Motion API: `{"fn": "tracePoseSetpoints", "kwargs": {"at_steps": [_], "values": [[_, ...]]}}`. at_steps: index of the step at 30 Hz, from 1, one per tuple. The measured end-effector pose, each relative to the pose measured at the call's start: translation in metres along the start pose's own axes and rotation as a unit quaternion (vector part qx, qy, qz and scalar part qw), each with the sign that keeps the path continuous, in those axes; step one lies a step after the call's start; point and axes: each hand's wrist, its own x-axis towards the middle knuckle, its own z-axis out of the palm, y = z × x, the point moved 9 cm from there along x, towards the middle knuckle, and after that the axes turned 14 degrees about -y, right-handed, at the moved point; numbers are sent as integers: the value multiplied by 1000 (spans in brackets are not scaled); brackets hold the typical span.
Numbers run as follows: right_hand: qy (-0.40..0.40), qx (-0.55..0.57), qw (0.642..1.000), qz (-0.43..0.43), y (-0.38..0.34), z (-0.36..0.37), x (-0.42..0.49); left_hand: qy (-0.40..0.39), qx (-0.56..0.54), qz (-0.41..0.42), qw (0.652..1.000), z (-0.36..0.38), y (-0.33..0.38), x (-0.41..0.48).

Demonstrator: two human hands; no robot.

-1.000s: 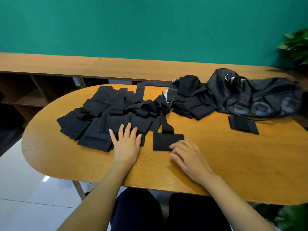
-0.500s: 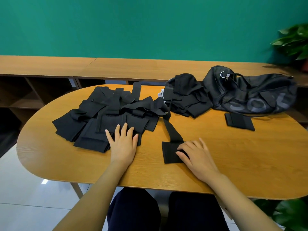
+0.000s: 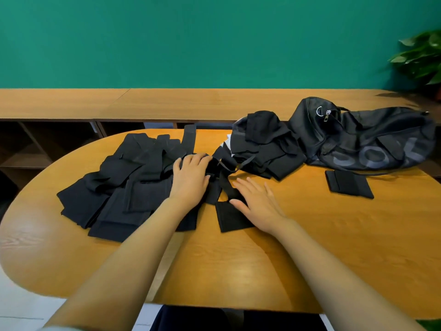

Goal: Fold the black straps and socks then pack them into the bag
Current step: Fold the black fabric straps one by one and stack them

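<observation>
The left hand (image 3: 189, 180) is curling its fingers (image 3: 200, 160) around fabric in the pile of black straps (image 3: 124, 187), which is sprawling rumpled and matte to their left. The right hand (image 3: 257, 201) is lying open, its straight fingers (image 3: 249, 187) pressing the folded strap (image 3: 229, 218), a flat black square with a tail running past the fingertips. Beyond and to their right, the bag (image 3: 372, 144) is slumping on the counter (image 3: 310, 259).

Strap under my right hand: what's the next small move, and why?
Probably pull the left hand, which seems to grip the strap's far end, back over the folded part; the right hand pins that part while the rest trails into the pile.
</observation>
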Motion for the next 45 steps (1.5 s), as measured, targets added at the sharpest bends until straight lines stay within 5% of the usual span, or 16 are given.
{"fn": "tracePoseSetpoints", "kwargs": {"at_steps": [7, 12, 17, 19, 22, 24, 29, 37, 45], "values": [[-48, -6, 997, -53, -16, 20, 22, -127, -59, 84, 987, 40, -5, 72], [-28, -19, 998, -60, -17, 25, 9, 3, -85, -115, 990, 15, -80, 81], [-16, -15, 998, -61, -13, 25, -9, -21, -93, -203, 975, 9, -106, 81], [-7, -19, 998, -55, -9, 26, -14, -8, -56, -171, 984, 8, -90, 78], [-2, -21, 999, -46, -5, 27, -23, 31, 17, 5, 999, 9, -40, 64], [7, -17, 999, -50, -5, 27, -30, -21, 54, 90, 994, 27, -14, 51], [16, -2, 998, -56, 2, 29, -55, -177, 96, -33, 979, 63, -31, 29], [51, -48, 997, 39, 34, 25, -102, -213, 94, -143, 962, 54, -42, 20], [48, -27, 996, 69, 36, 22, -119, -101, -78, 6, 992, 29, 63, -45]]}}
